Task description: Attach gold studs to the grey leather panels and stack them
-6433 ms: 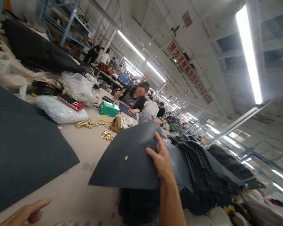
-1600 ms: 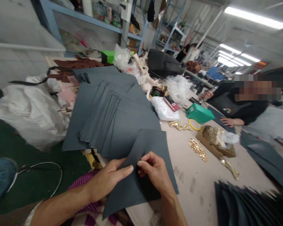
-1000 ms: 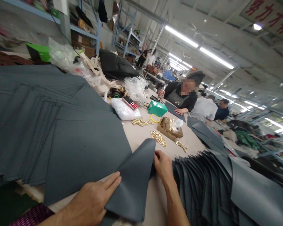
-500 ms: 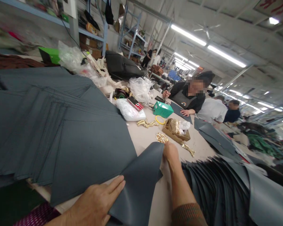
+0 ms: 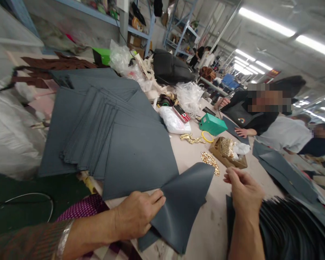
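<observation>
Several fingers of the left hand bend below its raised back, the grip closed on the edge of a panel. The right hand hangs apart from it over the tabletop, fingers curled leftward; whether that grip has anything between its fingertips, I cannot tell. The panel, a smooth, faintly shiny dark grey sheet, curls over itself at the tabletop's near side, beside a flat stack. Its long axis slants up and right, towards small gold pieces.
</observation>
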A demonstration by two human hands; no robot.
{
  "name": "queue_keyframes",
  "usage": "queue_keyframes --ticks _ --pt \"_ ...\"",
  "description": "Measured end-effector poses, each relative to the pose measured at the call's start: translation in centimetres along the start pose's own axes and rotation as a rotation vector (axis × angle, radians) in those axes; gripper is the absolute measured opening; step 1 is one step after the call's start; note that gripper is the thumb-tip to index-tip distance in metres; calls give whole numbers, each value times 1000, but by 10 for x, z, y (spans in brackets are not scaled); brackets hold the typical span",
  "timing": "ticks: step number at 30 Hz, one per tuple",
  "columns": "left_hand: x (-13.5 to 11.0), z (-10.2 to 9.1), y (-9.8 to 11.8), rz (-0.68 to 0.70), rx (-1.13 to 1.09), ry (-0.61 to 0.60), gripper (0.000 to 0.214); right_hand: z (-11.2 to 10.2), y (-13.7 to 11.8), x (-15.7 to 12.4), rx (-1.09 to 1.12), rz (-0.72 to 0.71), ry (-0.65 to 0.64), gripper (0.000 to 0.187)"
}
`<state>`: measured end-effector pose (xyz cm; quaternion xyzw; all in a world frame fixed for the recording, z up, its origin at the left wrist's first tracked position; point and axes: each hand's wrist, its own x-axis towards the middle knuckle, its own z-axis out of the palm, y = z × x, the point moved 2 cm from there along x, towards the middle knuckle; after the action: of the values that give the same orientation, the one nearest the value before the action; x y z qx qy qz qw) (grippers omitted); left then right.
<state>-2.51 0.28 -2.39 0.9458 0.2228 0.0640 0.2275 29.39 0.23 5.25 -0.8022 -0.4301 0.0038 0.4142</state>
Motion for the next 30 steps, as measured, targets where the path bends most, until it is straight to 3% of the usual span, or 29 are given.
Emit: queue_keyframes --ticks 2,4,6,9,15,30 --pt "0 0 0 12 21 11 65 7 -23 -37 235 33 -159 38" --pt "0 -1 1 16 47 15 61 28 -45 -74 318 36 -484 31" --pt "-1 -2 2 16 71 13 56 52 -57 -103 283 22 -728 25" --pt "-2 -5 3 26 82 11 47 76 -61 -121 167 -12 -897 20" --pt "-4 -3 2 38 73 36 40 85 -63 -117 96 18 -1045 18" --pt "-4 -5 3 32 -13 23 46 96 -70 -105 -85 172 -1092 12"
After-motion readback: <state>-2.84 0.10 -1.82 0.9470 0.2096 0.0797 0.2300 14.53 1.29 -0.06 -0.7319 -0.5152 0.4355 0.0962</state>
